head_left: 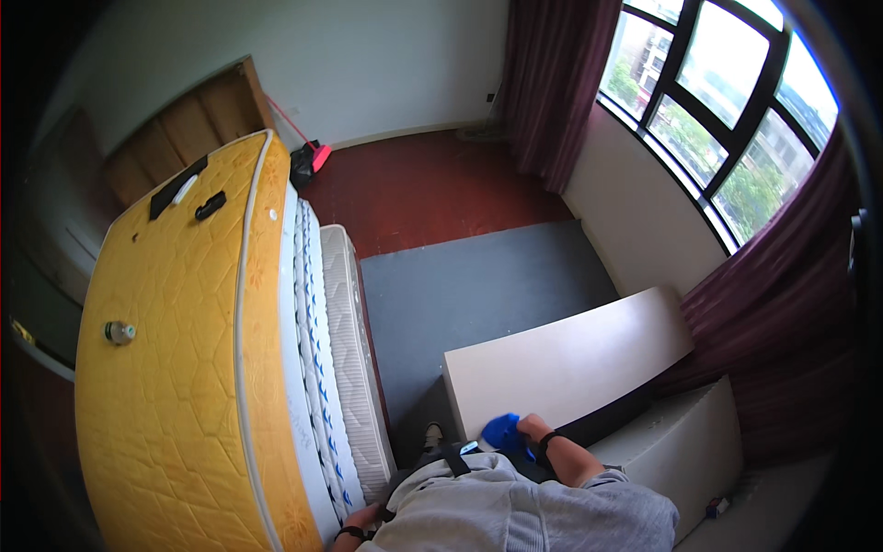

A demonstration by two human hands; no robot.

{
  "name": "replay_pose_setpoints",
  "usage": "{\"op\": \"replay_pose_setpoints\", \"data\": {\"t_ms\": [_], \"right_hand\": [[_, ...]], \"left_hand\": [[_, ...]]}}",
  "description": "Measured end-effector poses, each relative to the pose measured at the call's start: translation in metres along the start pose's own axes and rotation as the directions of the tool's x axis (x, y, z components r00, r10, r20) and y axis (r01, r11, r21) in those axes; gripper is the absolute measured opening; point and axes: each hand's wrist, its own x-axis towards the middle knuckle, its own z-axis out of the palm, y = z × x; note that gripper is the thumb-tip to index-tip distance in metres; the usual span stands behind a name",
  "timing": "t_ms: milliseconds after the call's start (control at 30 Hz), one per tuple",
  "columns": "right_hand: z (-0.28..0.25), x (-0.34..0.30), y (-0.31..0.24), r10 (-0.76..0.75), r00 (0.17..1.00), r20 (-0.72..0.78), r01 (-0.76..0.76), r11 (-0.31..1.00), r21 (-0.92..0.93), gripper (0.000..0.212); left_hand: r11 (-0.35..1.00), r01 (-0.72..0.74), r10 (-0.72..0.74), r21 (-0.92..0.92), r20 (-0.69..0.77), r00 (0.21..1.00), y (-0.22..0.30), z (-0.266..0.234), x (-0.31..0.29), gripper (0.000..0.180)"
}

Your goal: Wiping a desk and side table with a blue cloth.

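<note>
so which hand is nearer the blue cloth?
Right. The right hand is on the blue cloth at the edge of the beige board. The left hand is far off, low by the foot of the upended mattresses.

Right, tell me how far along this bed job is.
Done, apparently: the yellow quilted mattress is off the bed, leaning on its side with the white mattresses. In hand: the right hand presses a blue cloth on the pale headboard panel; the left hand rests low by the mattresses. Left, I'd guess: most of the panel and the grey bed base.
</note>
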Motion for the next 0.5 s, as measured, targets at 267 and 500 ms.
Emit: {"op": "replay_pose_setpoints", "data": {"t_ms": [267,500], "right_hand": [[-0.057,-0.013,-0.1,0.235,0.86,-0.453,0.208,0.648,0.732,0.016],[0.101,-0.043,-0.035,0.53,0.846,-0.053,-0.308,0.569,0.763,0.03]], "left_hand": [[0.865,-0.241,0.247,-0.441,-0.045,0.968,-0.015,-0.165,0.178,0.044],[0.947,-0.318,0.319,0.054,-0.025,0.947,0.065,-0.264,0.241,0.047]]}}
